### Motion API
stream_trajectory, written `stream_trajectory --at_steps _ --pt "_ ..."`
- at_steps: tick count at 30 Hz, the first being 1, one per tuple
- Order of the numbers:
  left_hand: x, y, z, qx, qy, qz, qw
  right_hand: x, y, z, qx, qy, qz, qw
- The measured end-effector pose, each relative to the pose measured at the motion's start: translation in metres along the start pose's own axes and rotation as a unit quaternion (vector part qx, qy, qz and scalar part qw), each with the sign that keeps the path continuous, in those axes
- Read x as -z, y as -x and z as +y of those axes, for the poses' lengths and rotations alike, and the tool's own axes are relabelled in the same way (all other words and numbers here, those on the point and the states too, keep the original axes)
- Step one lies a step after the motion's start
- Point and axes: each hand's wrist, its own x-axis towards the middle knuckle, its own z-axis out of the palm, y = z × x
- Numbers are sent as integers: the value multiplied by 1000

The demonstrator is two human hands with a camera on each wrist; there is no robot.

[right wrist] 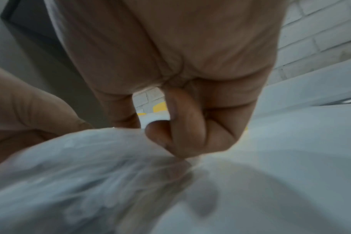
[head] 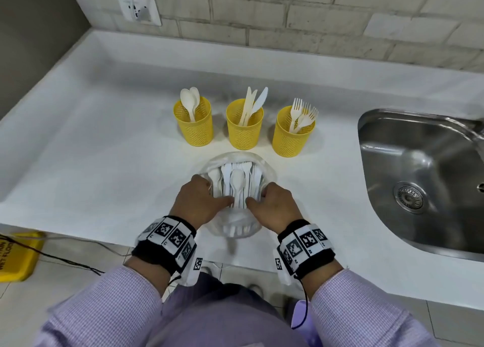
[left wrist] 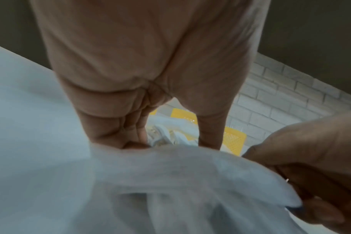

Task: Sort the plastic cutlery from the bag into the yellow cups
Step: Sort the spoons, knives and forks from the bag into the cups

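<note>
Clear plastic bag (head: 237, 187) full of white plastic cutlery lying on the white countertop (head: 91, 147), mouth turned toward three yellow perforated cups. Left hand (head: 198, 200) and right hand (head: 273, 205) each gripping a side of the bag, fingers curled into the film, a white plastic spoon (head: 237, 187) lying uppermost between the thumbs. Behind the bag, in a row: left yellow cup (head: 193, 124) with spoons, middle yellow cup (head: 245, 126) with knives, right yellow cup (head: 293, 134) with forks. Steel sink (head: 424, 179) well apart to the right.
</note>
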Motion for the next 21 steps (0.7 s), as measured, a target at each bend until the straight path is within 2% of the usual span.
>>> stream_trajectory --at_steps 2,6,12,17,21 --pt "-1 0 -1 1 15 4 1000 -1 -1 0 -7 -15 10 1000" --pt "1 -5 -2 10 18 -26 999 -4 -3 -2 1 -32 24 999" --pt "3 -15 -10 14 53 1 998 -4 -2 -6 8 -70 33 997" --pt "11 -16 -10 28 62 -23 997 -12 -6 -14 -2 -57 37 998" --pt "15 -18 -8 7 48 -24 999 -16 -7 -19 8 -51 53 997"
